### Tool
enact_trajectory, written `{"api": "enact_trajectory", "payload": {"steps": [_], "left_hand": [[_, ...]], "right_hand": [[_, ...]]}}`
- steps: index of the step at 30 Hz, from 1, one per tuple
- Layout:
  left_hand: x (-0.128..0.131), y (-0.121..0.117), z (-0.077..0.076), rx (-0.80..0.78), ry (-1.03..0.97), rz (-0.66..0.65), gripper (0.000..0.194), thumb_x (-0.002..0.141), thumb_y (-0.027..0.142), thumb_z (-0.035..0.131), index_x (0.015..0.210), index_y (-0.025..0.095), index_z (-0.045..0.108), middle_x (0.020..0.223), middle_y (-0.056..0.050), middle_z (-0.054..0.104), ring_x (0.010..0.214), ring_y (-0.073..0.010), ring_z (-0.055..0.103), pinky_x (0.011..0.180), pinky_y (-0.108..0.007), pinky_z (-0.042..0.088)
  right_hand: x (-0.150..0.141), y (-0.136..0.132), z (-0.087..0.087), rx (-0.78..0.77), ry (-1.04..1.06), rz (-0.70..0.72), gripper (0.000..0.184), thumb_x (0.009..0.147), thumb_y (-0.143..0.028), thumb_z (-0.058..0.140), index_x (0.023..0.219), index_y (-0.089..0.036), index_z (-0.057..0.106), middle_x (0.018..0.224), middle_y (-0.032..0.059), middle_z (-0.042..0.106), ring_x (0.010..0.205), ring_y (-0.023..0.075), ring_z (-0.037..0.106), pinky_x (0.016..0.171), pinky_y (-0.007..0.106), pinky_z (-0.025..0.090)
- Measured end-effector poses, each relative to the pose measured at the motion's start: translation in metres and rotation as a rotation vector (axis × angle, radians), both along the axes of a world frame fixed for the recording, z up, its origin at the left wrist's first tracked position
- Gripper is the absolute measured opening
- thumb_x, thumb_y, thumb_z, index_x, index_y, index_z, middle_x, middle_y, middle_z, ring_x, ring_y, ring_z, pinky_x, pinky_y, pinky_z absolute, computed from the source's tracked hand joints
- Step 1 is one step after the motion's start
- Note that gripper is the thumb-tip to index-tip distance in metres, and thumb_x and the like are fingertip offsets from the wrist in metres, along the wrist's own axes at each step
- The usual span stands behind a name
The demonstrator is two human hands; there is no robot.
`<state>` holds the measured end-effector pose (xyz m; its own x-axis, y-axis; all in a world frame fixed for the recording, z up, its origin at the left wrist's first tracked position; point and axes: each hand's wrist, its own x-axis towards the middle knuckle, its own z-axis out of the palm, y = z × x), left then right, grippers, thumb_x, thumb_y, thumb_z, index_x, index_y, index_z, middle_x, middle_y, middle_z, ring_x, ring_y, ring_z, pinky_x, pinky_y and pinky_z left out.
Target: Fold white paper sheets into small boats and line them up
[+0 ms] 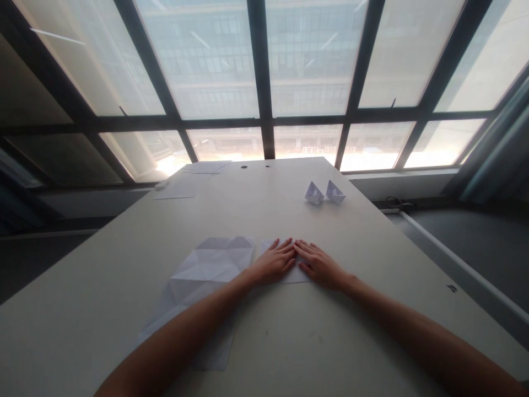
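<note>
Both my hands lie on a white sheet of paper [296, 275] on the table, covering most of it. My left hand [276, 262] rests flat with its fingers stretched out across the paper. My right hand [318, 264] presses on the paper from the other side, fingers extended, its tips meeting those of the left. Under and beside my left forearm is a larger creased sheet [215, 264], unfolded, with a grid of fold lines. Farther off at the right stand two folded paper boats [314, 194], side by side.
The white table [264, 215] runs away toward the large windows [198, 60]. Several flat paper sheets [177, 189] lie at its far left. A dark round cable hole [244, 167] is near the far edge. A curtain [502, 143] hangs at the right.
</note>
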<state>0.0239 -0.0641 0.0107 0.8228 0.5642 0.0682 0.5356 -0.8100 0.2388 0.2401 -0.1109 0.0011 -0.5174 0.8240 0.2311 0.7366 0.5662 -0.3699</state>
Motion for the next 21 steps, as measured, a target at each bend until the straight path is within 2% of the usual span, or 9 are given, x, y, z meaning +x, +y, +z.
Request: {"api": "enact_trajectory", "payload": {"steps": [3, 6, 15, 21], "left_hand": [[0.002, 0.000, -0.002, -0.007, -0.006, 0.030, 0.052, 0.105, 0.039, 0.019, 0.155, 0.025, 0.025, 0.161, -0.004, 0.026, 0.150, -0.0172, 0.016, 0.122, -0.043, 0.011], [0.002, 0.002, -0.006, 0.009, 0.013, 0.086, 0.054, 0.105, 0.039, 0.019, 0.155, 0.021, 0.026, 0.162, -0.007, 0.023, 0.150, -0.0181, 0.016, 0.122, -0.044, 0.011], [-0.001, 0.005, -0.011, 0.075, 0.054, 0.286, 0.065, 0.102, 0.052, 0.019, 0.155, 0.015, 0.025, 0.162, -0.011, 0.021, 0.151, -0.0260, 0.013, 0.120, -0.052, 0.011], [-0.001, 0.005, -0.009, 0.092, 0.067, 0.304, 0.065, 0.101, 0.054, 0.021, 0.154, 0.017, 0.028, 0.161, -0.009, 0.023, 0.150, -0.0263, 0.015, 0.120, -0.051, 0.012]], "right_hand": [[-0.002, -0.001, 0.002, -0.041, -0.024, 0.021, 0.060, 0.098, -0.031, 0.038, 0.155, -0.014, 0.027, 0.160, 0.0118, 0.025, 0.148, 0.0203, 0.023, 0.121, 0.043, 0.019], [-0.001, -0.001, 0.003, -0.070, -0.058, 0.038, 0.059, 0.100, -0.032, 0.036, 0.155, -0.014, 0.025, 0.161, 0.0113, 0.022, 0.149, 0.0213, 0.020, 0.122, 0.045, 0.016], [0.005, -0.003, 0.009, -0.072, -0.122, 0.144, 0.059, 0.102, -0.047, 0.035, 0.154, -0.022, 0.029, 0.160, 0.0093, 0.025, 0.150, 0.0233, 0.016, 0.122, 0.050, 0.007], [0.003, -0.004, 0.011, -0.082, -0.138, 0.131, 0.059, 0.103, -0.050, 0.030, 0.154, -0.021, 0.030, 0.160, 0.0094, 0.026, 0.149, 0.0226, 0.017, 0.121, 0.050, 0.009]]}}
